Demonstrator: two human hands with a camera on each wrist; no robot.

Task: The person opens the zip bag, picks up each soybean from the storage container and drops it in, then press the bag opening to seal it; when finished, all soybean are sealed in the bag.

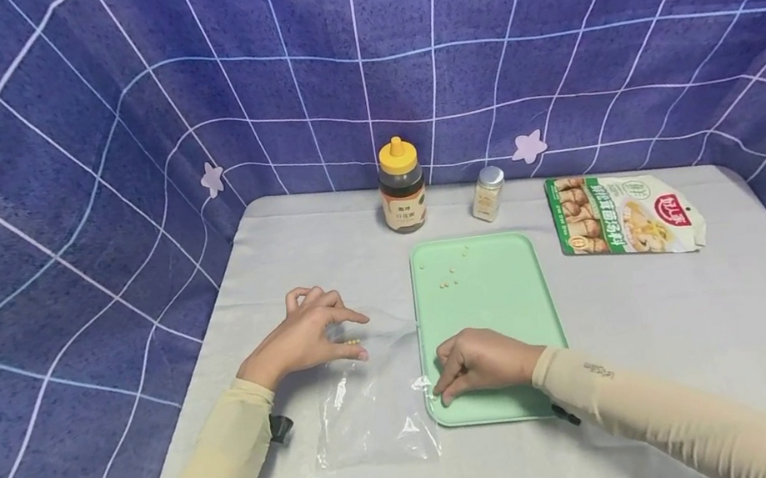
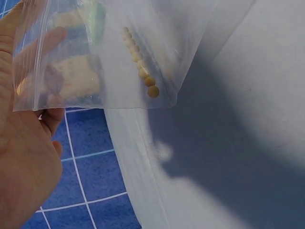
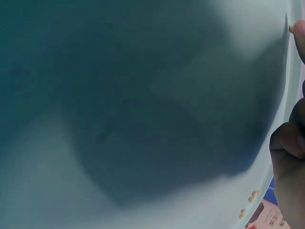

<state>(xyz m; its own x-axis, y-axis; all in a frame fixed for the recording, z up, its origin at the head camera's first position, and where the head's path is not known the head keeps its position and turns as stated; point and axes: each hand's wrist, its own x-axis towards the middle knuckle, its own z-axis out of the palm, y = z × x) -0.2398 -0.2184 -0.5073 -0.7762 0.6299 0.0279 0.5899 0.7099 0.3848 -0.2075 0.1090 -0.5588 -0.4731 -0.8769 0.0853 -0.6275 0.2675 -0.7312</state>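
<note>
My left hand holds a clear zip bag by its upper part, thumb and fingers apart. The bag lies left of a pale green tray. A line of small round yellow beans rests in a fold of the bag in the left wrist view. At the tray's near left edge, my right hand pinches a yellow bean, seen at the fingertip in the right wrist view. Several loose beans lie on the far part of the tray.
Behind the tray stand a honey bottle with a yellow cap and a small jar with a silvery lid. A green and white mushroom packet lies at the right. A blue patterned curtain hangs around the white-covered table.
</note>
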